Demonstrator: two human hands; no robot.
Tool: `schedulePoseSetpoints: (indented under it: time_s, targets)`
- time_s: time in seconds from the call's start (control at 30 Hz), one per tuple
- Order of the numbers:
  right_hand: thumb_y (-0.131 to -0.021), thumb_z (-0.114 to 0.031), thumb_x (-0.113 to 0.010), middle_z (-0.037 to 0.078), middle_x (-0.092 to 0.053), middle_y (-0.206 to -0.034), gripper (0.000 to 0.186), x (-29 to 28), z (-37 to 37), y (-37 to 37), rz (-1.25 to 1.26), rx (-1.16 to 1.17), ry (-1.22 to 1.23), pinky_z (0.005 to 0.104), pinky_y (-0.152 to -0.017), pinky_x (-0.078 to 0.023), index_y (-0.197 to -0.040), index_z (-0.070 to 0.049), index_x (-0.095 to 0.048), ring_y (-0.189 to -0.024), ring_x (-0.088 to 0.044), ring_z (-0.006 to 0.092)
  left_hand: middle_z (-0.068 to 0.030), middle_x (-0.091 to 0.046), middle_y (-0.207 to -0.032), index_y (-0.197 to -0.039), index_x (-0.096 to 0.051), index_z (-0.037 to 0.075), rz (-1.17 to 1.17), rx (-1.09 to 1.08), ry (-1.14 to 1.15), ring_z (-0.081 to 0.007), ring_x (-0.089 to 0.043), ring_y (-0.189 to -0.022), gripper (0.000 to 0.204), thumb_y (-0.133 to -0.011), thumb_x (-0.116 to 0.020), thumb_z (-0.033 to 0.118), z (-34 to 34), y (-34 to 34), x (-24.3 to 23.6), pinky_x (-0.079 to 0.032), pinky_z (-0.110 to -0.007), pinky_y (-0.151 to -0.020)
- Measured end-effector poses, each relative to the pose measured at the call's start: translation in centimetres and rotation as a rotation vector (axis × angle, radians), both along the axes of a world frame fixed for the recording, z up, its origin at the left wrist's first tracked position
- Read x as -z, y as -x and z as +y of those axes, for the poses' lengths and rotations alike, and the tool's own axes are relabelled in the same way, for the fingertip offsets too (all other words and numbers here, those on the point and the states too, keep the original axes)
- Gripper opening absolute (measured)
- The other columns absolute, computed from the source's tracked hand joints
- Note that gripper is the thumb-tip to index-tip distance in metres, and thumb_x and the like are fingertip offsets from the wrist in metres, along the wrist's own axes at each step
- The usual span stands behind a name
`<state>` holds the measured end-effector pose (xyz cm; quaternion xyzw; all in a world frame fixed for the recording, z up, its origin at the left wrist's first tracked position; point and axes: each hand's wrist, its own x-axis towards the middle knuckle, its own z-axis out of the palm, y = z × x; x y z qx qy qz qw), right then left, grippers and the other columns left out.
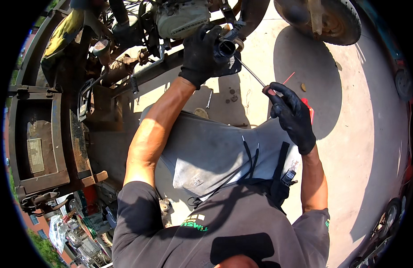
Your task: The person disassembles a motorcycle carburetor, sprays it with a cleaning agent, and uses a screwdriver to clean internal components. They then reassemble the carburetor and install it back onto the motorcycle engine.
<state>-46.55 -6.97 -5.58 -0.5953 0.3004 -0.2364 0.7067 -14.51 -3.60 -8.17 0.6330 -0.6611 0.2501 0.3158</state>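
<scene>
My left hand, in a black glove, is wrapped round a dark metal part with a round bore, which looks like a carburetor. It sits just below a light-coloured engine cover. My right hand, also gloved in black, grips a screwdriver by its reddish handle. The thin shaft slants up and left, with its tip end at the carburetor's right side. Whether the tip sits in a screw is too small to tell.
A rusty vehicle frame runs down the left, with a foot pedal near the engine. A tyre stands at the far right. On the ground lie a metal tool and, beside my right hand, a red container.
</scene>
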Motion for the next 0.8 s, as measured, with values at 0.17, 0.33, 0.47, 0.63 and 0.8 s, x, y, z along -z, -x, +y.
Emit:
schedulePoseSetpoints:
  time_s: [0.17, 0.33, 0.47, 0.63, 0.8]
  targets:
    - [-0.097, -0.013, -0.065, 0.001, -0.069, -0.095, 0.044, 0.8, 0.1, -2.1, -0.017, -0.035, -0.067, 0.0216, -0.072, -0.047, -0.140, -0.006, -0.061, -0.077, -0.053, 0.0041, -0.0205, -0.061, -0.132, -0.134, -0.064, 0.011, -0.053, -0.041, -0.130, -0.0416, -0.062, -0.117, 0.078, -0.065, -0.092, 0.034, 0.1, 0.3, 0.0, -0.052, -0.049, -0.097]
    - [-0.093, -0.017, -0.068, 0.016, -0.075, -0.106, 0.040, 1.0, -0.1, -2.8, 0.172, -0.007, 0.584, 0.0387, -0.078, -0.058, -0.133, -0.011, -0.065, -0.088, -0.074, 0.0349, -0.0235, -0.056, -0.135, -0.143, -0.053, 0.007, 0.128, 0.009, -0.206, -0.0430, -0.064, -0.115, 0.099, -0.063, -0.094, 0.049, -0.5, 0.6, 2.3, -0.055, -0.049, -0.096]
    - [-0.094, -0.015, -0.063, 0.016, -0.076, -0.105, 0.039, -0.9, -0.5, -3.5, 0.327, -0.058, 0.870, 0.0369, -0.078, -0.057, -0.132, -0.012, -0.067, -0.084, -0.074, 0.0304, -0.0259, -0.061, -0.125, -0.137, -0.048, -0.007, 0.272, -0.087, -0.274, -0.0406, -0.066, -0.109, 0.103, -0.064, -0.094, 0.050, 0.3, 0.7, 3.1, -0.055, -0.045, -0.094]
    - [-0.091, -0.022, -0.066, 0.018, -0.072, -0.083, 0.031, -2.7, -1.6, -4.5, 0.476, -0.104, 1.111, 0.0451, -0.074, -0.057, -0.120, -0.013, -0.071, -0.078, -0.072, 0.0352, -0.0196, -0.076, -0.098, -0.112, -0.068, -0.004, 0.424, -0.091, -0.426, -0.0335, -0.075, -0.088, 0.066, -0.070, -0.091, 0.040, 0.1, 1.1, 2.8, -0.058, -0.040, -0.082]
    - [-0.092, -0.022, -0.064, 0.017, -0.070, -0.076, 0.037, -3.1, -3.0, -5.7, 0.389, -0.159, 1.084, 0.0415, -0.068, -0.056, -0.127, -0.011, -0.069, -0.065, -0.070, 0.0285, -0.0196, -0.075, -0.102, -0.117, -0.068, -0.001, 0.358, -0.151, -0.460, -0.0326, -0.074, -0.094, 0.066, -0.069, -0.091, 0.037, 1.0, 1.2, 0.9, -0.058, -0.040, -0.085]
